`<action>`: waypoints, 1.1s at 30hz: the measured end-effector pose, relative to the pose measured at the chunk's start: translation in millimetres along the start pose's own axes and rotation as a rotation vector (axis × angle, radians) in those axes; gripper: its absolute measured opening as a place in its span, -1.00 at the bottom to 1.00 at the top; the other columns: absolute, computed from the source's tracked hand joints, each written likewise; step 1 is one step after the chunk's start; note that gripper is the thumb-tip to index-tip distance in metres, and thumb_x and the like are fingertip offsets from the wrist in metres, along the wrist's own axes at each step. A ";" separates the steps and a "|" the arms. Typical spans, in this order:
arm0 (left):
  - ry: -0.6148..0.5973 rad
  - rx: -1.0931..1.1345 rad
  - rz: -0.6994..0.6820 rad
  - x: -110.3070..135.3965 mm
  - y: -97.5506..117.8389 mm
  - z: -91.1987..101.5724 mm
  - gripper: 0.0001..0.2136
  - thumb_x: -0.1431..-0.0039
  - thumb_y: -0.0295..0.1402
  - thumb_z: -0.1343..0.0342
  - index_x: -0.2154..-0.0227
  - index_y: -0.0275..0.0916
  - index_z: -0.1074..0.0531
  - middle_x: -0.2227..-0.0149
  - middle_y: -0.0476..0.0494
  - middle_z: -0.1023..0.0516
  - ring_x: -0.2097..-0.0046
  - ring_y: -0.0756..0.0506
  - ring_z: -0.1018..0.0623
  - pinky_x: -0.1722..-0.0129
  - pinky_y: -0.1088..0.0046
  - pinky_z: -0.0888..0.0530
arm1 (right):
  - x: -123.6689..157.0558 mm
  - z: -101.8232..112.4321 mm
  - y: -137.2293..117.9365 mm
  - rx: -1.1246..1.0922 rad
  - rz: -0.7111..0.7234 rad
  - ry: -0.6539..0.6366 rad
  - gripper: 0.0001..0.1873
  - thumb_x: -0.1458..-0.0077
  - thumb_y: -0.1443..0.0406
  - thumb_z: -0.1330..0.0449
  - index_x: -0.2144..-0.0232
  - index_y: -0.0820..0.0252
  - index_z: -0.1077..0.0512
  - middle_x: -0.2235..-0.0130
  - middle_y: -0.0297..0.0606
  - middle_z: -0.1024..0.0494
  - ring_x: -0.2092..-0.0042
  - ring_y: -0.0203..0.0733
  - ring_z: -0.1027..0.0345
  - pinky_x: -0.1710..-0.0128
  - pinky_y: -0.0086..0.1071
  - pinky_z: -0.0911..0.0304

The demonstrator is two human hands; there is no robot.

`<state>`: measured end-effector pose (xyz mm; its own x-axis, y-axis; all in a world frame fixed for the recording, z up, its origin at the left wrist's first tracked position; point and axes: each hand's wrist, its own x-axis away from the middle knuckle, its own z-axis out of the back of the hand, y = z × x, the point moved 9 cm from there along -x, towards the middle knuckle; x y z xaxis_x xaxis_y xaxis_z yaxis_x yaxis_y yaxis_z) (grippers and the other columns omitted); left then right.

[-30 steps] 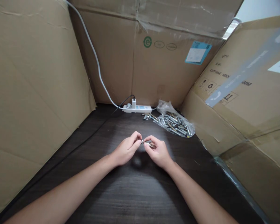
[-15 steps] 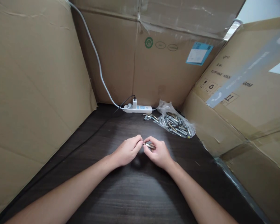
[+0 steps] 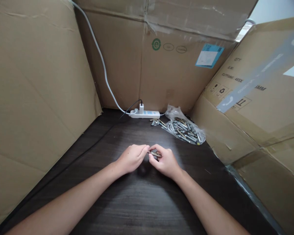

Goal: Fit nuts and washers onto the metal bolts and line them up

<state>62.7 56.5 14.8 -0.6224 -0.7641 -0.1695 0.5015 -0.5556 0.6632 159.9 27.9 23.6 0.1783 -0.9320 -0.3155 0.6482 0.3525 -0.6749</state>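
Note:
My left hand (image 3: 131, 159) and my right hand (image 3: 164, 161) meet over the dark wooden table (image 3: 142, 202). Between their fingertips is a small metal bolt (image 3: 154, 153). The right hand's fingers are curled round its right end, and the left hand pinches its left tip. Both hands are closed. Behind them lies a clear plastic bag (image 3: 185, 129) holding several metal bolts, with a few loose metal parts (image 3: 156, 122) at its left.
Large cardboard boxes wall in the table on the left (image 3: 34, 98), at the back (image 3: 152, 58) and on the right (image 3: 257, 107). A white power strip (image 3: 145, 114) with a plugged-in charger lies against the back box, its white cable (image 3: 100, 58) running up to the left.
Both hands have sunk a little toward the table and drawn closer together round the bolt. The bag and the power strip have not moved.

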 end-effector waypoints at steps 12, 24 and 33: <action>0.058 0.159 -0.018 0.2 7.0 4.4 -0.83 -0.28 -0.26 0.17 0.30 -0.21 -0.25 0.36 0.01 -0.38 0.35 0.00 -0.37 0.35 0.49 -0.29 | -1.1 4.8 7.4 -0.130 -0.047 0.038 -0.82 -0.06 0.22 -0.08 0.35 0.20 -0.39 0.58 -0.40 -0.35 0.59 -0.37 -0.17 0.58 -0.52 -0.07; 0.155 0.185 -0.001 3.1 8.1 15.0 -0.84 -0.27 -0.26 0.15 0.26 -0.21 -0.25 0.35 -0.01 -0.36 0.33 0.00 -0.37 0.30 0.46 -0.30 | -1.9 6.6 9.7 -0.142 -0.071 0.042 -0.82 -0.04 0.22 -0.09 0.38 0.22 -0.40 0.61 -0.43 -0.31 0.61 -0.40 -0.14 0.59 -0.53 -0.05; 0.068 0.177 -0.045 4.4 11.9 9.1 -0.88 -0.18 -0.38 0.09 0.23 -0.21 -0.27 0.33 -0.01 -0.36 0.33 -0.01 -0.36 0.31 0.46 -0.30 | -0.8 6.3 6.3 -0.125 -0.038 0.036 -0.83 -0.05 0.22 -0.09 0.38 0.21 -0.40 0.60 -0.42 -0.32 0.60 -0.39 -0.14 0.58 -0.52 -0.04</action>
<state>60.5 49.5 28.5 -0.5966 -0.7634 -0.2474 0.3566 -0.5284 0.7705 168.4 30.4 23.8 0.1273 -0.9421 -0.3103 0.5564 0.3268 -0.7640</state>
